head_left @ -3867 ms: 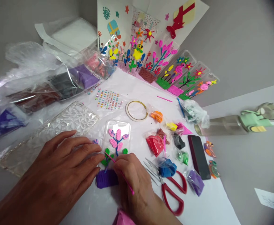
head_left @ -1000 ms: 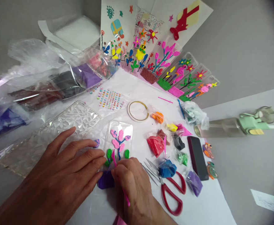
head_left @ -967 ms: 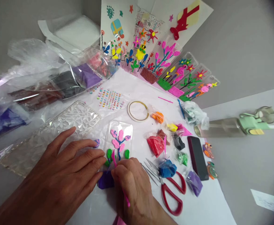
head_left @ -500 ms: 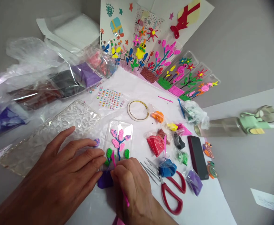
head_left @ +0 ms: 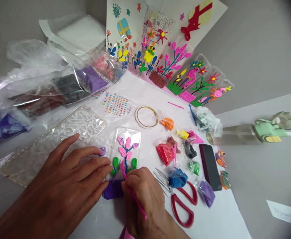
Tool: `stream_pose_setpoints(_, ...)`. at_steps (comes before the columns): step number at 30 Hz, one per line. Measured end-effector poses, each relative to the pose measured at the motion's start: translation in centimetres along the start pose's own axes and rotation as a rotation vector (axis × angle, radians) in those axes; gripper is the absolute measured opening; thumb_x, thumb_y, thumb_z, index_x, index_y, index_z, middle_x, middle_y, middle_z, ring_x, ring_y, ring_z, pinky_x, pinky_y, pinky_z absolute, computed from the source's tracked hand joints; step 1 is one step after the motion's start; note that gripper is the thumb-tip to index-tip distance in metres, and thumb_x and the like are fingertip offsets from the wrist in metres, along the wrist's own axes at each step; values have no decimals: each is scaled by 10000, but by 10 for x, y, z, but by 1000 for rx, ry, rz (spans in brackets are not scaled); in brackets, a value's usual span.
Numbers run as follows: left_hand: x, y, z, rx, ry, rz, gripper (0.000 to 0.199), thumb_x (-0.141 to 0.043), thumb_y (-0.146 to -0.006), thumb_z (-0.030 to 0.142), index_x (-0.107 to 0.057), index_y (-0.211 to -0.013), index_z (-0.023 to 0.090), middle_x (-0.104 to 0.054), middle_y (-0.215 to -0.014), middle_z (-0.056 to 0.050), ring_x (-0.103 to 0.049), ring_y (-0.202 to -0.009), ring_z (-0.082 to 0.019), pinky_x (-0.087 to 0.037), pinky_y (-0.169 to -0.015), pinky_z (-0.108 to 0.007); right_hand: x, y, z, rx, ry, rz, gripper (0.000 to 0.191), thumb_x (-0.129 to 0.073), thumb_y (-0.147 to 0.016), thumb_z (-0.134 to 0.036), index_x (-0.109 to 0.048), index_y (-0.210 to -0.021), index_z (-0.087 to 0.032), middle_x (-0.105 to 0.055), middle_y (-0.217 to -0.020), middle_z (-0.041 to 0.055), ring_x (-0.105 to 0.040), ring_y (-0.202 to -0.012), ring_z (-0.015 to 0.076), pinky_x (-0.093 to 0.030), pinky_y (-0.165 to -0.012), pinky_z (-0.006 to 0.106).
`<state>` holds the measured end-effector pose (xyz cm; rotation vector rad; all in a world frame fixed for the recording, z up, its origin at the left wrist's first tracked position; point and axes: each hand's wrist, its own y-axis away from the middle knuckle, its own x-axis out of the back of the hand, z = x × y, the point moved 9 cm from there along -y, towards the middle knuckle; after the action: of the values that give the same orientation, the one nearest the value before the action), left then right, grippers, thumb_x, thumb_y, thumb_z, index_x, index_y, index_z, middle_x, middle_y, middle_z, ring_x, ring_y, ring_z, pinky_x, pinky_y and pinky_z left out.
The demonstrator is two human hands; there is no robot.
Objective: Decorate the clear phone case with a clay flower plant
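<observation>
A clear phone case point(head_left: 133, 132) lies on the white table, bearing a clay plant with pink leaves point(head_left: 122, 151), green leaves point(head_left: 115, 162) and a purple clay base point(head_left: 112, 191) marked with a few grooves. My left hand point(head_left: 78, 176) rests flat with fingers stretched, its fingertips at the case's left edge. A small purple clay piece point(head_left: 103, 151) sits by its index fingertip. Pinched in my right hand point(head_left: 144, 192) is a pink clay modelling tool point(head_left: 138, 202), slanting over the lower case; its working point is partly hidden by the fingers.
Red-handled scissors point(head_left: 182, 212), clay packets such as the blue one point(head_left: 177, 178), and a phone point(head_left: 210, 167) lie to the right. Ahead are a tape roll point(head_left: 146, 117) and stick-on gems point(head_left: 117, 104). A textured clear case point(head_left: 80, 127) lies left; decorated cases point(head_left: 175, 63) stand behind.
My right hand has shifted slightly right with the modelling tool, uncovering more of the purple base, where grooves now show. My left hand has stayed in place.
</observation>
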<state>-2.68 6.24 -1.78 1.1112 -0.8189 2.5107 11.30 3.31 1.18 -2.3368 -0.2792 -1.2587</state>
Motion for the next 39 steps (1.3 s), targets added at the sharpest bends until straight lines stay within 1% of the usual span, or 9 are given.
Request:
stream_pose_setpoints(6,2,-4,-1,6,23,18,336,-381,-1125,282,-713,-1117,337,-824,-1094,49,-672,-1175,-244,-158,-1371,-503,3,5,-1,-55,12,-103,307,-492,-912,34,-540,-1106,-199,-619,-883,49,-603,-789,208,-498,-650,308)
stream_pose_setpoints(11,6,-7,1,-23,8,52,331,-399,-1119,326,-726,-1089,366,-824,-1063,76,-688,-1135,-237,-171,-1369,-444,2,6,-4,-39,31,-96,285,-525,-938,22,-561,-1100,-210,-619,-890,47,-606,-797,213,-515,-686,317)
stream_pose_setpoints(18,3,-7,4,-52,-23,15,277,-441,-1100,275,-713,-1125,325,-819,-1092,57,-689,-1156,-242,-165,-1374,-487,-3,2,-7,-10,74,-69,247,-492,-963,12,-566,-1083,-190,-616,-869,52,-585,-781,216,-493,-674,324)
stream_pose_setpoints(23,4,-3,2,5,-7,25,335,-395,-1106,259,-722,-1119,330,-818,-1096,45,-703,-1179,-268,-197,-1358,-572,-3,-11,-16,46,145,-67,223,-462,-980,13,-585,-953,-171,-603,-763,41,-540,-678,194,-455,-596,316)
stream_pose_setpoints(26,3,-3,3,-13,0,19,303,-434,-1100,275,-733,-1111,323,-821,-1096,43,-690,-1175,-267,-205,-1354,-559,-3,-17,-23,105,164,-58,272,-427,-978,17,-603,-876,-164,-594,-704,38,-522,-620,181,-441,-558,307)
stream_pose_setpoints(32,2,-2,0,13,48,40,320,-421,-1122,311,-739,-1130,340,-826,-1124,55,-670,-1210,-266,-207,-1356,-563,-5,-24,-31,118,221,-76,311,-423,-932,50,-605,-816,-174,-602,-681,36,-530,-594,184,-448,-555,308)
stream_pose_setpoints(35,1,-3,2,6,37,22,343,-384,-1136,292,-726,-1151,322,-821,-1129,41,-656,-1226,-274,-201,-1347,-598,-6,-22,-31,136,215,-88,304,-417,-950,40,-595,-846,-182,-618,-699,38,-551,-606,192,-458,-565,315)
stream_pose_setpoints(37,1,-3,2,6,29,14,343,-377,-1135,265,-716,-1153,314,-817,-1122,36,-655,-1222,-273,-196,-1344,-609,-5,-18,-25,91,173,-97,283,-414,-966,29,-598,-923,-181,-629,-740,41,-567,-628,190,-469,-570,307)
stream_pose_setpoints(39,1,-2,1,6,21,8,324,-399,-1124,267,-717,-1154,324,-815,-1126,47,-667,-1214,-261,-184,-1359,-576,1,-11,-13,-26,123,-61,228,-439,-998,-26,-587,-993,-199,-625,-783,41,-578,-653,192,-481,-575,301)
